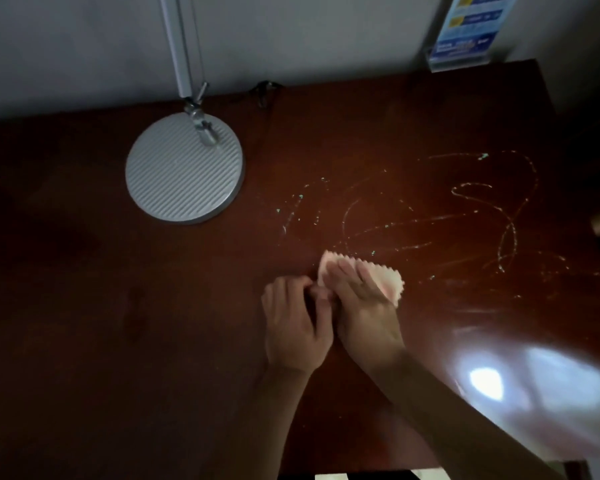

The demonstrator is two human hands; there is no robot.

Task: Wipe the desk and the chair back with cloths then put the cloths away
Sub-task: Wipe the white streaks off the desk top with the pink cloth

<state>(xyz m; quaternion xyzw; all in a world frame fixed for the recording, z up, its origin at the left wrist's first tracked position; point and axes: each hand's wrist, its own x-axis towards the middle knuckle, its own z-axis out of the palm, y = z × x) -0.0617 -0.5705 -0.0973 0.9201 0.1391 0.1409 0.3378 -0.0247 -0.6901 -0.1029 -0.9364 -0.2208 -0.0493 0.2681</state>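
Observation:
A small pink cloth with a zigzag edge lies on the dark reddish-brown desk, near its middle. My right hand lies flat on top of the cloth, fingers spread and pressing it down. My left hand sits just to the left, its fingertips curled against the cloth's left edge and touching my right hand. Pale smeared streaks with small greenish specks cover the desk to the right of and behind the cloth. No chair back is in view.
A round grey ribbed lamp base with its arm stands at the back left. A blue leaflet in a clear stand is at the back right corner by the wall. A bright light reflection glares at the front right.

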